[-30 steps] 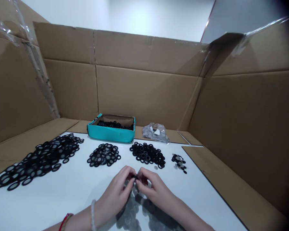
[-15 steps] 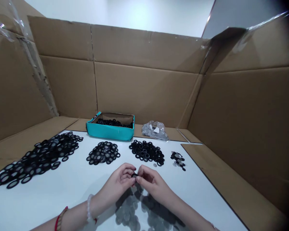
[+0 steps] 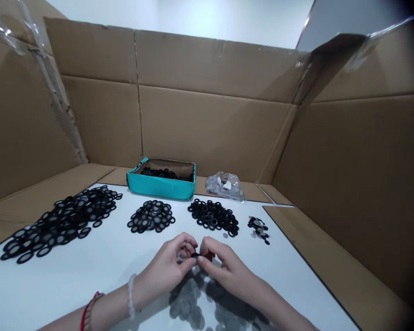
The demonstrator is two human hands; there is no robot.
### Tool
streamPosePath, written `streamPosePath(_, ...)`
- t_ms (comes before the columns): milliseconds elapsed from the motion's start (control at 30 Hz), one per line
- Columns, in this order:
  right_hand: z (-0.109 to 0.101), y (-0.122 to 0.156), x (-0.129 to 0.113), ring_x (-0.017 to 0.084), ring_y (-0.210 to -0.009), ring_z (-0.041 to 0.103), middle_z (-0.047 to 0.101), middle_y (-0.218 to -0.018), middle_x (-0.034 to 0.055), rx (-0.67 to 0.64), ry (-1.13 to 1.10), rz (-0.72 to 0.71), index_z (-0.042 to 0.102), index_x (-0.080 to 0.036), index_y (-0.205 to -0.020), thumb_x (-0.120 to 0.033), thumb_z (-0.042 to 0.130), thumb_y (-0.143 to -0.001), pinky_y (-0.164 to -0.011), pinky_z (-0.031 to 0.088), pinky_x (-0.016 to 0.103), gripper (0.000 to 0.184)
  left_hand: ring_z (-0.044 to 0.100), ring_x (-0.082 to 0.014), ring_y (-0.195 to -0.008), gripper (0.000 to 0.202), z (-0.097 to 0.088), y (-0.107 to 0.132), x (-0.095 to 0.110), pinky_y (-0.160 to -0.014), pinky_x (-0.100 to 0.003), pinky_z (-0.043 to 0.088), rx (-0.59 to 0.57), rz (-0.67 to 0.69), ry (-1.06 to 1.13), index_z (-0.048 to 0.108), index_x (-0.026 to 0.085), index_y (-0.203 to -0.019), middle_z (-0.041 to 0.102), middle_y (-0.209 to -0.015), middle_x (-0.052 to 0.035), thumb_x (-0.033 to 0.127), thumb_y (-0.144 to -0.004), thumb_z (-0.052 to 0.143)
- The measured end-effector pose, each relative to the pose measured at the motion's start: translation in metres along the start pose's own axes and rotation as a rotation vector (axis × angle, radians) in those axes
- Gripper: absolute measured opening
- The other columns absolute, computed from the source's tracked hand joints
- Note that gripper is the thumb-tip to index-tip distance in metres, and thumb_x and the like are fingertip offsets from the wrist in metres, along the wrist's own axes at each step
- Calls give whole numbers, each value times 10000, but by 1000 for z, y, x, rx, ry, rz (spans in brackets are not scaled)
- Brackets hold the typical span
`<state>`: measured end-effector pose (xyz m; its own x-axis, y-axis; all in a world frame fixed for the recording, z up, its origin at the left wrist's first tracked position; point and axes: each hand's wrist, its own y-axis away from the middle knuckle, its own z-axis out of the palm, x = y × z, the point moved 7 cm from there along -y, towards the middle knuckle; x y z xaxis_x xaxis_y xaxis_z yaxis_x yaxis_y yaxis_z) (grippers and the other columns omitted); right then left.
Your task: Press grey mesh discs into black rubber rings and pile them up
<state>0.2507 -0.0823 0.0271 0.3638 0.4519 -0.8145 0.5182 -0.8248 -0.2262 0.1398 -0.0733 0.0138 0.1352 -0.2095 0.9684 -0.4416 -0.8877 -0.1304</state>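
Note:
Between my fingertips is a small black ring (image 3: 195, 254), pinched from both sides above the white tabletop. My left hand (image 3: 169, 263) grips its left side between thumb and fingers, and my right hand (image 3: 227, 265) does the same on the right. Fingers cover part of the ring, so I cannot tell whether a disc sits in it. Below my hands and wrists lie many loose grey translucent discs (image 3: 186, 305), partly in shadow. Just beyond my fingers is a heap of black rings (image 3: 214, 217), open in the middle.
Black rings with grey centres form a pile (image 3: 152, 217) at mid-left and a larger spread pile (image 3: 62, 223) farther left. Right of centre lies a small mixed cluster (image 3: 258, 228). Behind stand a teal box (image 3: 160, 187) of rings and a clear plastic bag (image 3: 224, 186). Cardboard walls (image 3: 214, 124) surround the table.
The ring looks flatter between my fingertips now, and my hands have shifted slightly. The whole view has moved a little, so the piles appear slightly farther right.

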Motion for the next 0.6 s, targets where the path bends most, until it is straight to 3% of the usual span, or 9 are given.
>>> streamPosePath(133,-1,1,-3,133,-686,407,440,-758,-12,-60,87,17,403,-194,-724,-293,391,-924,-619,340,241,224,491,-130,-704,133,-3,0,-2,-655,-254,398,41,-26,21,501,175,-877,502,-774,2,162,-756,553)
streamPosePath(433,-1,2,-7,133,-690,403,416,-743,-10,34,52,-82,359,-195,-704,-263,373,-928,-630,336,250,234,504,-141,-736,215,-2,-4,-2,-655,-266,412,88,-116,289,502,160,-837,518,-782,-10,249,-693,635)
streamPosePath(600,3,2,-2,123,-679,409,438,-739,-20,7,27,-4,397,-194,-731,-268,397,-923,-625,333,235,206,525,-150,-762,233,-3,-2,-5,-686,-271,427,151,-168,338,501,164,-808,539,-789,-15,239,-659,664)
